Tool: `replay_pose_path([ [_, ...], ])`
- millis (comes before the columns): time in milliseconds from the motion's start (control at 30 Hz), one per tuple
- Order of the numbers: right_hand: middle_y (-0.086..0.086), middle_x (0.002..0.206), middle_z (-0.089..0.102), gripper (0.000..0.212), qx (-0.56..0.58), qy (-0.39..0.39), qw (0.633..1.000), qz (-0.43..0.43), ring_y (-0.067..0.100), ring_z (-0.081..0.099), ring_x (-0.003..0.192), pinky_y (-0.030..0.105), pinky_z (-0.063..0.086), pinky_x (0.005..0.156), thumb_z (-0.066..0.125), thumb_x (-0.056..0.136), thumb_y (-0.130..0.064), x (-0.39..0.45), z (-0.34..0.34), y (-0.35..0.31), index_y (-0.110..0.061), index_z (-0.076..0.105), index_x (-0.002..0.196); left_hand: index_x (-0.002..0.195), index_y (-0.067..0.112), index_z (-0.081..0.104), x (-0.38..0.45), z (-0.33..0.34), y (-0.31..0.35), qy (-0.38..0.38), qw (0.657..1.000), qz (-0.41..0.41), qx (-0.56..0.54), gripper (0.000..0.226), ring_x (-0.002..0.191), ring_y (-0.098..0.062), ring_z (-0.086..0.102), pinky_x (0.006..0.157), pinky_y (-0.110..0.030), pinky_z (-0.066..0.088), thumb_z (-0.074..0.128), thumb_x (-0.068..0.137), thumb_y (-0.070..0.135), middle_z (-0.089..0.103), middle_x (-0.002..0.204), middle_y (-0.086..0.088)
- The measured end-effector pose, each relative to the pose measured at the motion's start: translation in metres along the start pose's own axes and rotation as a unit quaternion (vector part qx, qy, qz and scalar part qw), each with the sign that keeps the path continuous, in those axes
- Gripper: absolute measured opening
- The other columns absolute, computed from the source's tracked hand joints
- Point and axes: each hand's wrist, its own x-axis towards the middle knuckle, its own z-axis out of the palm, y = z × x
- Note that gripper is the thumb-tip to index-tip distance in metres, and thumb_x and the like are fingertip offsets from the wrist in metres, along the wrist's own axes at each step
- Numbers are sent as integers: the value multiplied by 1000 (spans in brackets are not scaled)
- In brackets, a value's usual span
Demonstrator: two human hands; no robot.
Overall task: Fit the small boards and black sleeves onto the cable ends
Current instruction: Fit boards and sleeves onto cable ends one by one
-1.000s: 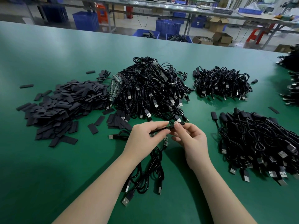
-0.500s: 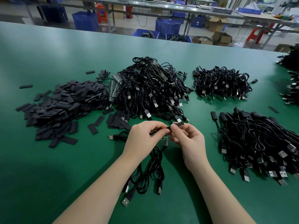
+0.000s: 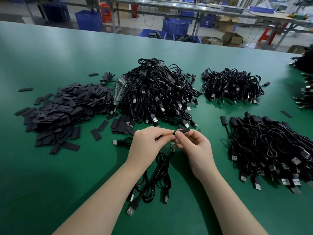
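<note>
Your left hand (image 3: 149,141) pinches a cable end between thumb and fingertips, and your right hand (image 3: 194,145) pinches a short black sleeve (image 3: 183,130) at the same height, the two meeting just above the green table (image 3: 50,184). Held tip to tip like that, the sleeve looks lined up to slide along the cable, with a small green board (image 3: 172,144) showing just under your fingers. How far the sleeve is on, I cannot tell.

You keep the stock within reach for a reason: the heap of flat black sleeves (image 3: 67,109) lies to your left, the big tangle of USB cables (image 3: 157,95) straight ahead with a strip of small boards (image 3: 118,92) at its left edge, and the cables that appear already sleeved (image 3: 271,146) pile up on your right. A few loose cables (image 3: 152,180) trail on the table below your wrists, probably next in turn.

No brand, label or writing is legible anywhere; the USB plugs are too small to show marks.
</note>
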Motion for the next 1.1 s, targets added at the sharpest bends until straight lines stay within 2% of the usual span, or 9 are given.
replay_pose_path([
  [100, -1, 74, 71, 10, 4, 2, 1000, 9, 7, 63, 66, 17, 51, 64, 86, 72, -28, 1, -1, 1, -25, 78, 78, 96, 24, 79, 1, -1, 1, -11, 1000, 7, -2, 17, 88, 1, 67, 78, -19, 53, 76, 81, 17, 74, 88, 16],
  [200, 0, 74, 70, 6, 17, 17, 1000, 14, 8, 60, 64, 19, 49, 64, 80, 73, -29, 3, -2, 2, -25, 76, 74, 101, 24, 78, 1, 0, 2, -33, 999, 18, 9, 21, 90, 3, 66, 81, -16, 51, 76, 82, 16, 74, 93, 16],
  [367, 2, 75, 71, 11, 1, 0, 1000, 10, 9, 62, 67, 18, 51, 64, 85, 74, -30, 4, -3, 4, -24, 77, 76, 102, 21, 77, 0, 0, 1, -10, 1000, 25, 12, 23, 89, 4, 66, 79, -13, 50, 74, 82, 10, 74, 92, 14],
  [467, 1, 76, 72, 3, -6, 3, 1000, -2, 10, 64, 70, 17, 51, 64, 80, 77, -25, 2, -2, 4, -24, 78, 79, 103, 23, 77, 0, 0, 1, -18, 999, 22, 18, 24, 90, 5, 66, 79, -13, 51, 73, 84, 11, 73, 92, 17],
  [567, -7, 88, 74, 22, -88, 37, 993, -74, 6, 67, 78, 16, 52, 69, 76, 86, -20, -2, 2, 5, -31, 74, 105, 102, 24, 77, 2, 1, 0, -5, 1000, -13, 3, 20, 88, 6, 66, 79, -11, 50, 74, 84, 14, 70, 90, 22],
  [667, -25, 107, 69, 49, -182, 65, 969, -153, 1, 68, 83, 10, 49, 72, 74, 88, -23, -6, 5, 4, -50, 57, 126, 100, 26, 78, 4, 0, -1, 16, 999, -37, 3, 18, 87, 7, 65, 78, -10, 49, 75, 83, 18, 68, 87, 27],
  [800, -32, 111, 67, 50, -221, 49, 960, -166, -2, 65, 83, 8, 48, 71, 70, 92, -17, -7, 5, 3, -50, 54, 126, 103, 25, 77, 5, -1, -2, 25, 998, -55, -5, 21, 88, 9, 65, 80, -9, 49, 76, 83, 19, 66, 88, 32],
  [1000, -26, 107, 71, 49, -220, 48, 961, -161, -1, 66, 82, 7, 47, 71, 70, 91, -15, -7, 3, 2, -49, 57, 123, 101, 27, 77, 4, -3, -2, 21, 998, -52, -4, 20, 83, 7, 66, 76, -10, 49, 77, 82, 20, 67, 86, 30],
  [1100, -31, 106, 68, 54, -240, 46, 953, -180, -1, 65, 82, 6, 46, 72, 69, 91, -12, -9, 6, 2, -49, 54, 127, 100, 26, 78, 5, -3, -3, 10, 998, -57, -2, 19, 80, 7, 66, 74, -8, 48, 77, 82, 20, 68, 84, 29],
])
